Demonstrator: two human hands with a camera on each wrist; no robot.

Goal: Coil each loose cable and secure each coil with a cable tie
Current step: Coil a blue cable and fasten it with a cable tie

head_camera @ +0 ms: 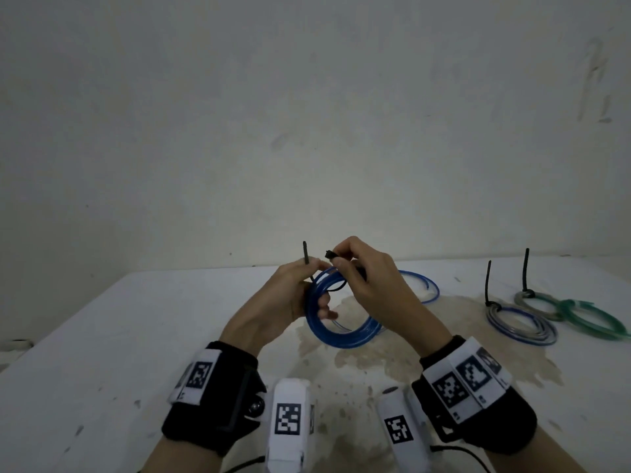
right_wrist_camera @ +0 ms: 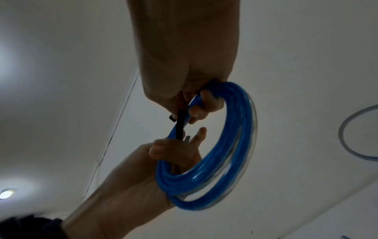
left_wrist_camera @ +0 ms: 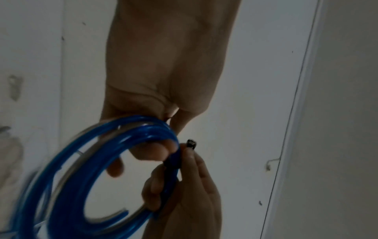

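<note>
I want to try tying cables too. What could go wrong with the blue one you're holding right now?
The black cable tie is not closed yet: its tail sticks up by the left hand while the right hand pinches its head. If either slips, the blue coil might spring loose. A finger inside the loop could also get pinched as the tie tightens.

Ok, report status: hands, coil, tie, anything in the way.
Left hand grips blue coil and tie tail. Right hand pinches tie head, tie not yet closed. Two tied coils lie to the right, clear of the work.
</note>
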